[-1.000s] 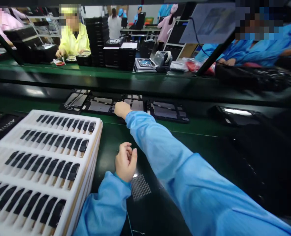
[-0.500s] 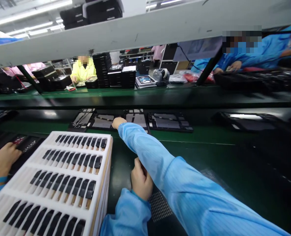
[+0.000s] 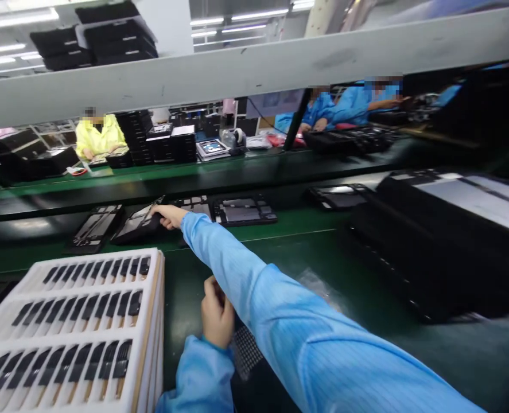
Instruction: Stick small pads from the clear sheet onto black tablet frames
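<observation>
My right hand [image 3: 168, 216] reaches far forward across the green belt and grips the near edge of a black device tray [image 3: 139, 225], which is tilted up off the belt. Two similar black trays lie beside it, one [image 3: 94, 227] to the left and one [image 3: 243, 210] to the right. My left hand [image 3: 216, 314] rests close to my body on the dark mat, fingers curled in a loose fist, partly hidden by my right sleeve; what it holds cannot be made out. A stack of white foam trays [image 3: 30, 275] holding rows of several black flex parts sits to its left.
Large black boxes [image 3: 443, 229] stand at the right on the bench. Another dark tray [image 3: 340, 197] lies further along the belt. A grey shelf beam [image 3: 254, 69] runs overhead. Across the line, people in yellow [image 3: 98, 136] and blue coats work behind stacks of black trays [image 3: 168, 143].
My view has swung right and up. My right hand moved left along the belt and lifted the edge of a black tray. The co-worker's hand at far left is out of view.
</observation>
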`<state>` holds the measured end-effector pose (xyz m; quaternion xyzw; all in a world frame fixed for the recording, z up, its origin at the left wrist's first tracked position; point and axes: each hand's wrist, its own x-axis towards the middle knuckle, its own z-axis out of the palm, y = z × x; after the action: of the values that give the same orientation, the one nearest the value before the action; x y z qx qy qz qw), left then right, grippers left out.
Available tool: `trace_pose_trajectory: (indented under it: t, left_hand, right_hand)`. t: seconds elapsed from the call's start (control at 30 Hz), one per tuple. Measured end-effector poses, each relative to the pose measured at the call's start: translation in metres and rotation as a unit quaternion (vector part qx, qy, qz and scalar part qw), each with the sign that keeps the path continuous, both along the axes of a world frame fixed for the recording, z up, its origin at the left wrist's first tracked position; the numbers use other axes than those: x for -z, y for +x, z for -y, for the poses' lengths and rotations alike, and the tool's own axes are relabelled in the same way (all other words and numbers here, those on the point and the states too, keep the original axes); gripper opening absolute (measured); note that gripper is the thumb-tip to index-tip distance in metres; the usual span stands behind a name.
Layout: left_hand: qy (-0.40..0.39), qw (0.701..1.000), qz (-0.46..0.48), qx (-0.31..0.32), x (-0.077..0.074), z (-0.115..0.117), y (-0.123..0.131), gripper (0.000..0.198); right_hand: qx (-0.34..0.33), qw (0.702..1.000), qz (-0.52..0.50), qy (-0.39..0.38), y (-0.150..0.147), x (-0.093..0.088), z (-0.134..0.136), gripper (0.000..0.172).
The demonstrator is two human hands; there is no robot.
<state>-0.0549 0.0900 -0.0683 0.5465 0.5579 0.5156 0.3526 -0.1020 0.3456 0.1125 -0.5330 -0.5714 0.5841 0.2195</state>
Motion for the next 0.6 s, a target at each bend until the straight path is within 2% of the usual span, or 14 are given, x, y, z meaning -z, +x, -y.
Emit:
trace_pose_trajectory:
  t: [0.1, 0.17, 0.27, 0.43, 0.5, 0.6]
  left_hand:
    - [0.007, 1.000, 0.007, 0.020, -0.006, -0.003, -0.001, 0.046]
    - [0.013, 1.000, 0.006, 0.027, -0.010, -0.006, -0.001, 0.045]
    - [0.022, 0.999, 0.002, 0.046, -0.012, -0.011, 0.000, 0.045]
    - [0.029, 0.998, -0.018, 0.062, -0.010, -0.015, -0.001, 0.045]
    - [0.029, 0.997, -0.028, 0.060, -0.008, -0.016, -0.003, 0.045]
    - [0.032, 0.996, -0.049, 0.062, -0.006, -0.017, -0.005, 0.046]
  right_hand:
    - [0.070, 0.994, -0.082, -0.027, 0.045, -0.028, 0.014, 0.033]
    - [0.128, 0.983, -0.126, -0.031, 0.098, -0.044, 0.036, 0.029]
    - [0.219, 0.959, -0.182, -0.009, 0.203, -0.059, 0.098, 0.043]
    - [0.370, 0.891, -0.242, 0.098, 0.376, -0.072, 0.222, 0.041]
    - [0.416, 0.859, -0.257, 0.151, 0.430, -0.077, 0.254, 0.038]
    - [0.455, 0.822, -0.269, 0.214, 0.489, -0.080, 0.281, 0.034]
